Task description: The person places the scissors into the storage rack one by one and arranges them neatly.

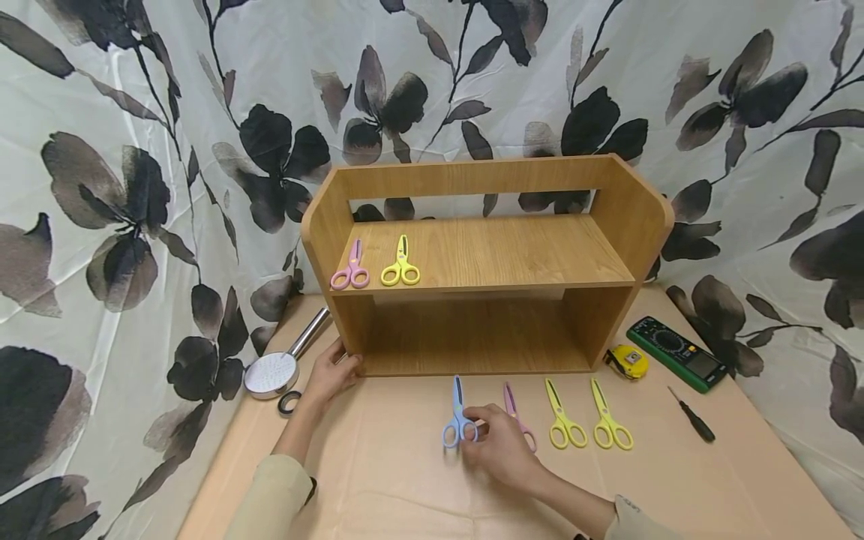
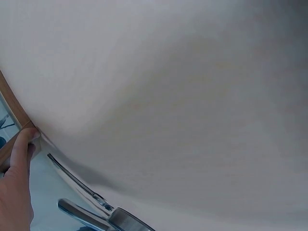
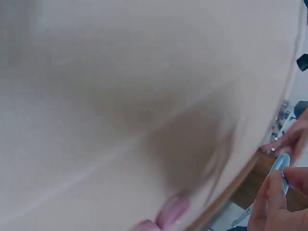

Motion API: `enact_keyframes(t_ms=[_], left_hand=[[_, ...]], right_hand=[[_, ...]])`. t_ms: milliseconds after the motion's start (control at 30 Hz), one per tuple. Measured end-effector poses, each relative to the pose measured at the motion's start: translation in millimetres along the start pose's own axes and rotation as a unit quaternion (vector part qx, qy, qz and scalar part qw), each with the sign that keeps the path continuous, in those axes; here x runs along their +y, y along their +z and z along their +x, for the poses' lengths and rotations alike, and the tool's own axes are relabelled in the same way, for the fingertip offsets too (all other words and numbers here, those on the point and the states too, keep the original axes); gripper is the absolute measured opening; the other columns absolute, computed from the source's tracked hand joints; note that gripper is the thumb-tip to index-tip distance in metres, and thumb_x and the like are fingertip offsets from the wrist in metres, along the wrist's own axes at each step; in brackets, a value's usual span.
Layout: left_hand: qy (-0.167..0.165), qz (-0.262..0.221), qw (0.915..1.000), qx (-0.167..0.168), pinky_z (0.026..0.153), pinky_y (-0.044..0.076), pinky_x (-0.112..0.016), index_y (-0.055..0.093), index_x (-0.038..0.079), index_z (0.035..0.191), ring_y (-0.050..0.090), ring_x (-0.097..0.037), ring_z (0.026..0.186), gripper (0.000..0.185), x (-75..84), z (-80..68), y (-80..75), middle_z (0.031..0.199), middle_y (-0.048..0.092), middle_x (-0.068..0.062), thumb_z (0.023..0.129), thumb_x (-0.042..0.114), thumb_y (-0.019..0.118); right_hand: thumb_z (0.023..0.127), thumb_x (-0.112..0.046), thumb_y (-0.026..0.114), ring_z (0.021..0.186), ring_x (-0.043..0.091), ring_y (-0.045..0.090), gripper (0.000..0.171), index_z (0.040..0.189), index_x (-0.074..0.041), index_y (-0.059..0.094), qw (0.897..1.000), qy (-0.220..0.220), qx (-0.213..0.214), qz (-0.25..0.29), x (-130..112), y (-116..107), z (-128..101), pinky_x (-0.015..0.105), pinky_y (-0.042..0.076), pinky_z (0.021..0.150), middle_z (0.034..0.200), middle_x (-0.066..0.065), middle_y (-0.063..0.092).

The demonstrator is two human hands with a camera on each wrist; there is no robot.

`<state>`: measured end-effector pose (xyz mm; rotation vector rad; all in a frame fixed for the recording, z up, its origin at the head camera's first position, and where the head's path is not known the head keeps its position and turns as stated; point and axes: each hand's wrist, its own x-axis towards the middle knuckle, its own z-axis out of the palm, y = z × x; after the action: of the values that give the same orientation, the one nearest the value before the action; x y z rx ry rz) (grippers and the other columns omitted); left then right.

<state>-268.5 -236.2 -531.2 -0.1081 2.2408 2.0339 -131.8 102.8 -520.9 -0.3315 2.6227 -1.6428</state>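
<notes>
My right hand (image 1: 502, 448) pinches the blue scissors (image 1: 458, 421) by a handle loop, blades pointing towards the shelf. In the right wrist view, thumb and fingers meet on the blue loop. My left hand (image 1: 331, 376) grips the lower left corner of the wooden shelf (image 1: 499, 255), with a finger on its edge in the left wrist view. Pink scissors (image 1: 511, 405) lie just right of my right hand, partly behind it. Further right are two yellow scissors, one nearer (image 1: 557, 405) and one farther (image 1: 603, 407). On the upper board sit pink scissors (image 1: 355, 259) and yellow scissors (image 1: 402, 255).
Left of the shelf lie a round-headed metal object (image 1: 272, 373) with a shiny handle and a black tape roll (image 1: 289, 403). At right are a yellow tape measure (image 1: 628, 361), a green multimeter (image 1: 677, 352) and a screwdriver (image 1: 695, 420). A floral curtain (image 1: 432, 97) hangs behind.
</notes>
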Motion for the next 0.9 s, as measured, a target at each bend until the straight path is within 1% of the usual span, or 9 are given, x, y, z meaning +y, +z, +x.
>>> enact_keyframes(t_ms=[133,300,433,500,600,667,733,800,900], left_hand=[[-0.001,-0.004,1.0000,-0.004,0.094,0.060,-0.044,0.026,0.014,0.166,0.059,-0.037,0.122,0.074,1.5,-2.6,0.7,0.166,0.034,-0.023,0.100,0.006,0.059],[-0.001,-0.006,1.0000,-0.004,0.095,0.060,-0.044,0.026,0.015,0.166,0.059,-0.037,0.123,0.074,3.0,-3.5,0.4,0.167,0.033,-0.022,0.100,0.006,0.059],[0.001,-0.007,0.9999,-0.008,0.095,0.061,-0.045,0.026,0.014,0.166,0.058,-0.039,0.124,0.074,1.8,-2.6,0.1,0.167,0.033,-0.023,0.101,0.005,0.058],[0.000,-0.008,1.0000,-0.006,0.094,0.061,-0.045,0.026,0.014,0.166,0.058,-0.040,0.124,0.073,1.4,-2.6,0.5,0.166,0.033,-0.023,0.101,0.005,0.058],[-0.001,-0.002,1.0000,-0.006,0.095,0.060,-0.044,0.025,0.013,0.166,0.058,-0.040,0.125,0.073,1.0,-2.9,0.4,0.166,0.033,-0.024,0.101,0.005,0.057],[-0.003,-0.002,1.0000,-0.005,0.095,0.060,-0.044,0.025,0.012,0.166,0.058,-0.040,0.125,0.073,0.6,-2.8,0.3,0.166,0.033,-0.024,0.101,0.004,0.057],[-0.001,0.000,1.0000,-0.005,0.095,0.060,-0.044,0.025,0.011,0.166,0.058,-0.040,0.124,0.073,0.3,-2.6,0.2,0.166,0.032,-0.025,0.101,0.004,0.057],[0.001,-0.004,1.0000,-0.004,0.094,0.061,-0.044,0.025,0.011,0.166,0.059,-0.039,0.123,0.073,0.1,-2.1,0.2,0.166,0.033,-0.024,0.100,0.004,0.057],[0.003,-0.008,1.0000,-0.004,0.093,0.061,-0.043,0.026,0.012,0.166,0.060,-0.039,0.121,0.073,-0.5,-1.0,-0.1,0.166,0.034,-0.024,0.100,0.004,0.057]], right_hand=[[0.080,0.002,0.077,0.094,0.029,0.073,0.042,0.122,0.003,0.071,1.000,0.000,0.003,0.000,-14.9,-7.0,-2.8,0.020,0.059,0.065,0.111,0.014,0.067],[0.079,-0.004,0.079,0.094,0.026,0.075,0.041,0.120,-0.004,0.074,1.000,-0.003,0.011,-0.018,-35.0,-13.7,-6.4,0.019,0.055,0.063,0.110,0.009,0.069],[0.079,0.002,0.078,0.092,0.025,0.074,0.040,0.118,-0.002,0.074,1.000,-0.020,0.012,-0.003,-50.8,-19.5,-8.5,0.022,0.057,0.065,0.110,0.011,0.070],[0.079,0.001,0.078,0.091,0.019,0.074,0.040,0.119,-0.004,0.074,0.999,-0.029,0.016,-0.007,-59.8,-24.1,-9.2,0.029,0.059,0.084,0.109,0.007,0.070],[0.080,-0.001,0.079,0.091,0.014,0.073,0.042,0.122,-0.008,0.075,0.999,-0.043,0.021,-0.016,-74.0,-32.8,-7.9,0.034,0.059,0.085,0.107,-0.001,0.070],[0.081,-0.002,0.080,0.093,0.016,0.073,0.043,0.123,-0.009,0.074,0.998,-0.051,0.020,-0.011,-83.4,-38.9,-5.8,0.031,0.059,0.085,0.106,-0.002,0.069],[0.083,-0.002,0.079,0.096,0.021,0.072,0.043,0.124,-0.010,0.074,0.998,-0.055,0.012,0.003,-92.8,-45.0,-2.9,0.023,0.057,0.067,0.107,0.001,0.067],[0.084,-0.003,0.080,0.094,0.022,0.071,0.042,0.125,-0.013,0.073,0.999,-0.051,0.006,0.016,-102.5,-51.3,0.1,0.022,0.051,0.053,0.107,0.002,0.066],[0.084,-0.003,0.081,0.092,0.019,0.072,0.042,0.125,-0.014,0.073,0.997,-0.070,0.013,0.014,-116.7,-60.3,5.9,0.022,0.053,0.054,0.107,0.002,0.066]])
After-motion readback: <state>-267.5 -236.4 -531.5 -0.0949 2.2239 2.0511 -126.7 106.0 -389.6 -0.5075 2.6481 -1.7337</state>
